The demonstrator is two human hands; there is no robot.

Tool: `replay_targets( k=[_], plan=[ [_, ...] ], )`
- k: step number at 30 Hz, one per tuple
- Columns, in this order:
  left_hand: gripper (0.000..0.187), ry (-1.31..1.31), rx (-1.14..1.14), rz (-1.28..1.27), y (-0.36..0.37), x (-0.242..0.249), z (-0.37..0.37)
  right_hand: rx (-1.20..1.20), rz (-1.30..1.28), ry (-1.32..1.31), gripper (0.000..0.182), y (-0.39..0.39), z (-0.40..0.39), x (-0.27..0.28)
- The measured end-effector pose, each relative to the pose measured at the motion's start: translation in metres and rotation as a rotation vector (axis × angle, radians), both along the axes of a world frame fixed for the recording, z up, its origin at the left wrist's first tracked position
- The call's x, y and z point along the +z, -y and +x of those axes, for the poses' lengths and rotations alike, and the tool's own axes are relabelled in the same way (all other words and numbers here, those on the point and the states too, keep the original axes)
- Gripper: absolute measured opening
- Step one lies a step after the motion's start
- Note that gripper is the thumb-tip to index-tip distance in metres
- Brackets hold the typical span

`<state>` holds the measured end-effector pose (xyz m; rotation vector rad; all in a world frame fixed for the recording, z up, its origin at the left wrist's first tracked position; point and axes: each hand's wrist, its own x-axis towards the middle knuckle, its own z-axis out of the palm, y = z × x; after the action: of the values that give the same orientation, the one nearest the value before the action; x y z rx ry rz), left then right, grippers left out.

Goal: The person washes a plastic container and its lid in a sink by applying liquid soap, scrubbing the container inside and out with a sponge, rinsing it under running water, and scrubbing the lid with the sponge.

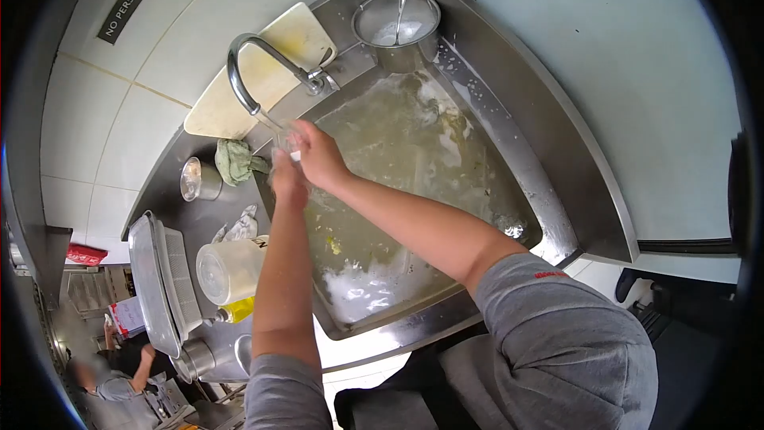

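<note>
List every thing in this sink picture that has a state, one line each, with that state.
Tap: running onto the hands.
Sink: holds murky, foamy water.
Pot: upright, utensil inside.
Left hand: at the stream, closed around something unclear.
Right hand: same.
Green cloth: crumpled.
Plastic jug: on its side.

Between your hands you have a small clear glass [288,143], see-through and hard to make out against the water. It sits right under the mouth of the curved faucet [253,72], at the near-left corner of the sink [509,151]. Your right hand [318,155] wraps it from the side, and your left hand [286,179] presses against it from below. Whether it stands upright or tilted can't be told.
</note>
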<state>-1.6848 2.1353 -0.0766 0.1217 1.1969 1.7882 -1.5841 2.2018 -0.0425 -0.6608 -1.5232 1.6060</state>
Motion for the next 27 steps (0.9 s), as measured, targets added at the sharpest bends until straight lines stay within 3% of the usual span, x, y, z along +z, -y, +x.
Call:
replay_targets(
  k=[1, 2, 3, 4, 5, 9, 11, 12, 14, 15, 17, 18, 20, 21, 23, 24, 26, 27],
  plan=[
    [0.034, -0.558, 0.035, -0.346, -0.005, 0.003, -0.014, 0.057, -0.180, -0.074, 0.031, 0.000, -0.002, -0.017],
    [0.031, -1.117, 0.069, -0.693, -0.011, 0.015, -0.014, 0.058, -0.180, -0.072, 0.031, 0.000, 0.006, -0.018],
    [0.031, -1.117, 0.070, -0.693, -0.016, 0.025, -0.009, 0.096, -0.622, -0.258, 0.032, 0.001, 0.019, -0.020],
    [0.030, -1.301, -0.003, -0.723, -0.024, 0.058, 0.013, 0.131, -1.066, -0.446, 0.033, 0.005, 0.026, -0.021],
    [0.028, -1.484, -0.078, -0.752, -0.029, 0.076, 0.024, 0.115, -1.074, -0.443, 0.037, 0.012, 0.021, -0.043],
    [0.034, -1.557, -0.139, -0.577, -0.039, 0.066, 0.005, 0.163, -1.290, -0.461, 0.038, 0.038, 0.011, -0.047],
    [0.029, -1.308, -0.161, -0.346, -0.038, 0.068, 0.005, 0.344, -1.301, -0.189, 0.038, 0.035, -0.002, -0.051],
    [0.029, -1.313, -0.160, -0.349, -0.035, 0.071, 0.004, 0.349, -1.303, -0.192, 0.038, 0.030, -0.014, -0.054],
    [0.030, -1.024, -0.088, -0.438, -0.021, 0.078, -0.002, -0.110, -0.199, 0.137, 0.051, 0.024, -0.036, -0.064],
    [0.030, -1.027, -0.088, -0.440, -0.015, 0.080, -0.006, -0.110, -0.201, 0.134, 0.051, 0.024, -0.037, -0.061],
    [0.033, -0.312, -0.020, -0.234, -0.004, 0.077, -0.019, -0.247, 0.401, 0.517, 0.062, 0.019, -0.016, -0.011],
    [0.033, -0.312, -0.020, -0.232, 0.002, 0.077, -0.023, -0.247, 0.403, 0.517, 0.062, 0.016, -0.010, -0.007],
    [0.037, -0.365, -0.123, -0.214, 0.016, 0.072, -0.029, -0.055, 0.849, 0.402, 0.060, 0.008, -0.001, 0.001],
    [0.037, -0.367, -0.121, -0.214, 0.020, 0.062, -0.030, -0.055, 0.849, 0.400, 0.060, -0.001, 0.002, 0.006],
    [0.042, -0.266, 0.043, -0.075, 0.026, 0.025, -0.037, 0.299, 1.047, 0.497, 0.047, -0.024, 0.008, 0.019],
    [0.042, -0.265, 0.044, -0.073, 0.026, 0.013, -0.036, 0.299, 1.048, 0.499, 0.047, -0.027, 0.003, 0.016],
    [0.048, -0.101, 0.275, -0.006, 0.019, -0.001, -0.017, 0.018, 0.469, 0.077, 0.043, -0.028, -0.009, 0.009],
    [0.052, -0.045, 0.241, 0.029, 0.011, -0.003, -0.004, 0.016, 0.473, 0.081, 0.043, -0.027, -0.014, 0.009]
  ],
)
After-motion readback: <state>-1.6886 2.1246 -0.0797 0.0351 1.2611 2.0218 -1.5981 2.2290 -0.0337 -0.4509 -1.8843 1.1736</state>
